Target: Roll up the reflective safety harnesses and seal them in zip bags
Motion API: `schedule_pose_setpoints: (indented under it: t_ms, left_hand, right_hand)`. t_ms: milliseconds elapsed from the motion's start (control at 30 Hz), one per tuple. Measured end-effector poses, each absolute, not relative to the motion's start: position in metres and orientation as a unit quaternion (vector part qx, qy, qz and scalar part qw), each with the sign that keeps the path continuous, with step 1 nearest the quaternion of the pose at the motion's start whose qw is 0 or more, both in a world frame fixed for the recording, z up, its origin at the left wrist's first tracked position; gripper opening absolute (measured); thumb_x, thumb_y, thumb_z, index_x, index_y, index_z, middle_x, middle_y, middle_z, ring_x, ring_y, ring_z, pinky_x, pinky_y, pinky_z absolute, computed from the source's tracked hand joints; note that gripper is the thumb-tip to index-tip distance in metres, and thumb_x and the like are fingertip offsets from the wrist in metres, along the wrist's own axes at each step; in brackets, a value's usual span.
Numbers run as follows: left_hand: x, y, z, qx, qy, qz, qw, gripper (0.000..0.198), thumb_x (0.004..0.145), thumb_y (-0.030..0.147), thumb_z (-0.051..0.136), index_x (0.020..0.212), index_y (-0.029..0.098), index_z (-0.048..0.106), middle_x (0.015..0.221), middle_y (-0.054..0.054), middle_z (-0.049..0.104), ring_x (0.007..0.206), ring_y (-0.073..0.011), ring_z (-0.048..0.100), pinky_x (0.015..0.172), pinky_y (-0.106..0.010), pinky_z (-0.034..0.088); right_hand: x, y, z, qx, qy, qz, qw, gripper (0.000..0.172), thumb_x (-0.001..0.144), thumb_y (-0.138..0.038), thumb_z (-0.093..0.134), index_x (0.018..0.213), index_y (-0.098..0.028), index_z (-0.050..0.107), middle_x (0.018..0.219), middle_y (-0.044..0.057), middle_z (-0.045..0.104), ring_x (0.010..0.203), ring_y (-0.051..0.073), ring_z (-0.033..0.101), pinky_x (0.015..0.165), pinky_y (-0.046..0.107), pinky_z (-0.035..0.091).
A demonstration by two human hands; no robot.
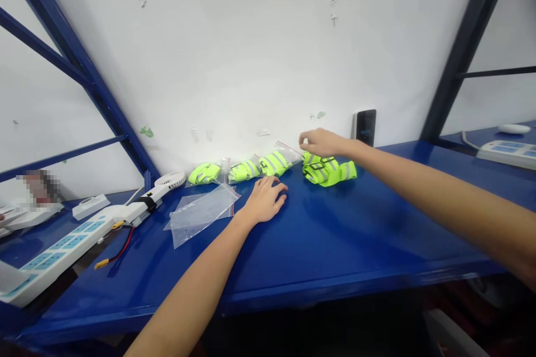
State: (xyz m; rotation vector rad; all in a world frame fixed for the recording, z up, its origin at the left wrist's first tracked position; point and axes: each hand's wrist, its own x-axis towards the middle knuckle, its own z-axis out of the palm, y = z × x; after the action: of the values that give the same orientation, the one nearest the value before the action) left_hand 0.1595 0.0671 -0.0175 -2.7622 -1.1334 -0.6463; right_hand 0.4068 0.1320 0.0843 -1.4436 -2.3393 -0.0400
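Observation:
My left hand rests palm down on the blue shelf top, fingers loosely curled, just in front of a bagged neon-yellow vest. My right hand reaches to the back wall and pinches the open edge of that vest's clear bag. Beside it lies a loose folded neon-yellow reflective vest with no bag. Two more bagged vests lie in a row to the left. Several empty clear zip bags lie flat left of my left hand.
A long white power strip and a small white fan sit at the left with a red wire. A dark phone leans on the wall. Another power strip lies at the far right. Blue frame posts rise on both sides.

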Motion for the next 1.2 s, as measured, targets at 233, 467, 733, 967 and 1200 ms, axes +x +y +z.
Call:
schedule_pose_setpoints:
  t_ms: [233, 467, 733, 967, 1200]
  left_hand:
    - [0.160, 0.069, -0.016, -0.920, -0.349, -0.177, 0.031, 0.029, 0.093, 0.030, 0.041, 0.113, 0.023, 0.062, 0.115, -0.010, 0.055, 0.110, -0.0256, 0.051, 0.097, -0.043, 0.041]
    - [0.168, 0.056, -0.005, -0.897, -0.351, -0.267, -0.005, 0.045, 0.093, 0.035, 0.043, 0.137, 0.026, 0.042, 0.136, -0.011, 0.041, 0.128, -0.0281, 0.039, 0.109, -0.048, 0.032]
    - [0.163, 0.052, 0.004, -0.928, -0.295, -0.208, -0.098, 0.043, 0.083, 0.033, 0.057, 0.126, 0.025, 0.056, 0.132, -0.010, 0.045, 0.125, -0.0280, 0.043, 0.110, -0.042, 0.033]
    - [0.159, 0.065, -0.006, -0.910, -0.331, -0.212, -0.133, 0.044, 0.086, 0.021, 0.041, 0.128, 0.019, 0.055, 0.122, -0.010, 0.051, 0.116, -0.0247, 0.049, 0.105, -0.041, 0.036]
    - [0.159, 0.061, -0.003, -0.894, -0.318, -0.306, -0.078, 0.051, 0.074, 0.008, 0.041, 0.123, 0.016, 0.050, 0.109, -0.009, 0.054, 0.099, -0.0220, 0.052, 0.091, -0.037, 0.042]
  right_hand:
    - [0.451, 0.118, 0.032, -0.503, -0.846, -0.044, 0.169, 0.022, 0.087, -0.029, 0.051, 0.088, -0.016, 0.069, 0.086, 0.012, 0.067, 0.077, 0.022, 0.059, 0.066, 0.029, 0.037]
    - [0.423, 0.092, 0.020, -0.495, -0.832, 0.077, 0.238, 0.030, 0.086, -0.030, 0.049, 0.074, -0.014, 0.071, 0.072, 0.007, 0.067, 0.069, 0.020, 0.058, 0.063, 0.029, 0.038]
    - [0.427, 0.066, 0.035, -0.358, -0.775, 0.463, 0.237, 0.034, 0.084, -0.031, 0.051, 0.109, -0.022, 0.071, 0.120, 0.006, 0.066, 0.110, 0.024, 0.058, 0.085, 0.031, 0.049]
    - [0.431, 0.057, 0.039, -0.308, -0.894, 0.294, 0.142, 0.059, 0.070, -0.040, 0.073, 0.127, -0.029, 0.060, 0.126, 0.005, 0.056, 0.113, 0.027, 0.053, 0.096, 0.039, 0.043]
    - [0.424, 0.059, 0.027, -0.294, -0.893, 0.303, 0.157, 0.045, 0.087, -0.041, 0.054, 0.130, -0.030, 0.058, 0.122, 0.006, 0.054, 0.108, 0.023, 0.054, 0.093, 0.036, 0.042]
